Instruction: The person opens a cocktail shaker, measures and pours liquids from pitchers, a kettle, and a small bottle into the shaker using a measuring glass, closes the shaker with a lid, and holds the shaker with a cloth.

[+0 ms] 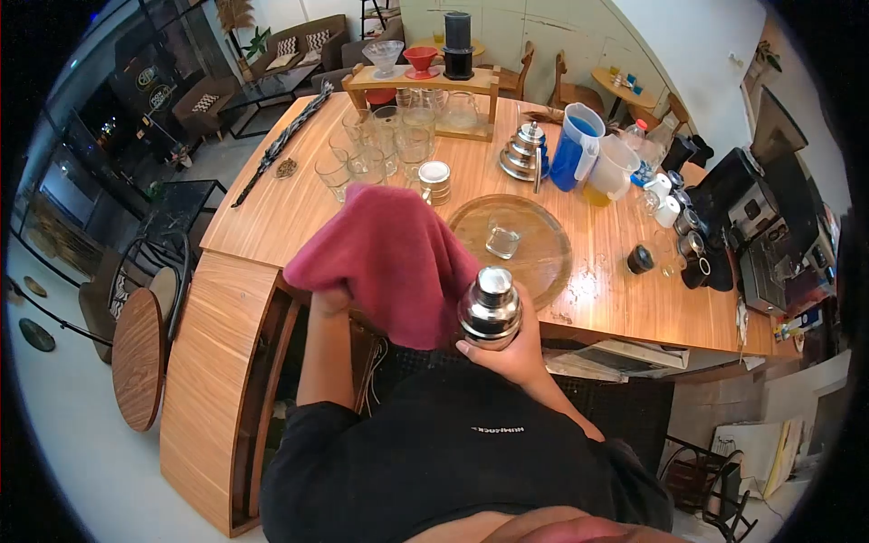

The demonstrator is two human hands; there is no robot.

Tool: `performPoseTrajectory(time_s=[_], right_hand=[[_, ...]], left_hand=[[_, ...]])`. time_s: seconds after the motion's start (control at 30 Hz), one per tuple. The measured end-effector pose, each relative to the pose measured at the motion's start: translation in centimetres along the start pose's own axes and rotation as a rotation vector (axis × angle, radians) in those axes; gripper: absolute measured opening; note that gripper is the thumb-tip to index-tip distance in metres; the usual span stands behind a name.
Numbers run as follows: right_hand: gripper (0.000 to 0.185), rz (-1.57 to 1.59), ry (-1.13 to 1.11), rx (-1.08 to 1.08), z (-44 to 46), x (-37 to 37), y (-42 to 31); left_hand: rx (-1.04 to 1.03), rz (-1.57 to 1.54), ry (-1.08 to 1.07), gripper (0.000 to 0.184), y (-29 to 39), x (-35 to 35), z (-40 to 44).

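Observation:
A dark pink cloth (pixel 389 253) hangs over my left hand (pixel 333 299), whose fingers are mostly covered by it. My right hand (pixel 516 348) is wrapped round the lower part of a shiny metal cocktail shaker (pixel 491 309), which stays upright with its cap on. The cloth's right edge meets the shaker's left side. Just beyond the shaker, a round wooden tray (pixel 548 262) lies on the wooden counter (pixel 615 299), and a short clear glass (pixel 502 240) stands on it.
Several clear glasses (pixel 367 163) and a white-topped mug (pixel 434 184) stand behind the cloth. Farther right are a metal kettle (pixel 523 154), a blue pitcher (pixel 575 149) and a pitcher with yellow liquid (pixel 611 172). A dripper stand (pixel 489 109) is at the back.

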State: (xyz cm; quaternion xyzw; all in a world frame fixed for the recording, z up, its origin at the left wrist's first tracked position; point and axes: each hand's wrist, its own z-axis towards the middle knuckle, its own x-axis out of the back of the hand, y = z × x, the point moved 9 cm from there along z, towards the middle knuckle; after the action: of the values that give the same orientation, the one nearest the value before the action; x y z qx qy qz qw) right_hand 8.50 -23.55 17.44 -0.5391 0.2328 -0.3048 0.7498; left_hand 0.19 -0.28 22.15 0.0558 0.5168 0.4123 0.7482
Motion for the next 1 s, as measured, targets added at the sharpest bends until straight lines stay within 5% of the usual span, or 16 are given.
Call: performPoseTrajectory(time_s=[0.27, 0.4, 0.47, 0.5, 0.63, 0.77, 0.83, 0.87, 0.93, 1.0], right_hand=[[0.097, 0.048, -0.019, -0.034, -0.1, -0.4, -0.3], [0.099, 0.035, -0.041, -0.018, 0.4, -0.5, -0.1], [0.097, 0.137, -0.086, -0.089, 0.7, -1.1, 0.8], [0.097, 0.146, -0.083, -0.073, 0.8, -1.2, 1.3], [0.100, 0.117, -0.080, -0.041, 1.6, -1.4, 1.9], [0.096, 0.034, -0.054, -0.015, 1.9, -1.6, 0.8], [0.097, 0.012, -0.077, -0.024, 1.8, -1.8, 1.2], [0.097, -0.006, -0.081, -0.027, 1.7, -1.8, 1.4], [0.098, -0.020, -0.092, -0.037, 1.6, -2.0, 1.7], [0.093, -0.030, -0.066, -0.073, 1.6, -1.8, 3.0]], left_hand=[[0.087, 0.566, -0.196, 0.030, 6.2, -7.2, -3.2], [0.013, 0.832, -0.383, 0.027, 6.8, -15.0, 2.1], [0.858, 0.879, -1.200, 0.052, 3.7, -20.2, 0.7], [0.831, 0.913, -1.239, 0.052, 4.9, -19.2, 0.8], [0.633, 1.278, -1.061, 0.045, 5.6, -14.0, 6.0], [0.464, 1.514, -0.668, 0.038, 3.2, -10.9, 12.1], [0.445, 1.621, -0.469, 0.034, -1.1, -6.1, 7.3], [0.442, 1.673, -0.378, 0.033, -3.9, -8.3, 11.8], [0.435, 1.774, -0.200, 0.029, -9.4, -1.3, 0.9], [0.436, 1.831, -0.108, 0.028, -8.7, -0.1, 0.7]])
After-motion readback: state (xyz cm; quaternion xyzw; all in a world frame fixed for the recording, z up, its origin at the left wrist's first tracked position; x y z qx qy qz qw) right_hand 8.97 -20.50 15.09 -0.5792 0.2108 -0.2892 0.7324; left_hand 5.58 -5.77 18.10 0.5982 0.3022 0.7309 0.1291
